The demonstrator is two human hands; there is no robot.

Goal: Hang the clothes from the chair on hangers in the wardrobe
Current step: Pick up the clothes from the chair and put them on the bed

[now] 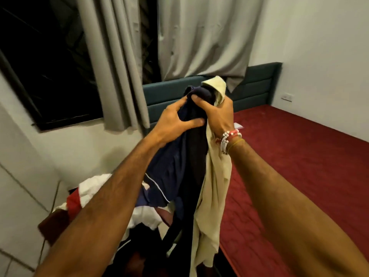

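Observation:
I hold a bundle of clothes up in front of me. My right hand (215, 114) grips the top of the bundle, which holds a black garment (196, 156) and a cream garment (214, 188) hanging down. My left hand (175, 120) grips a navy garment (169, 172) with a thin white stripe on the bundle's left side. Below, more clothes lie heaped on the chair (52, 222): a white piece (93, 186) and a red piece (73, 202). No hanger or wardrobe is in view.
A bed with a red cover (299, 166) and a teal headboard (257, 82) fills the right side. Grey curtains (199, 37) hang over a dark window (40, 66) at the left. White walls stand around, and a tiled floor (16, 196) runs at the lower left.

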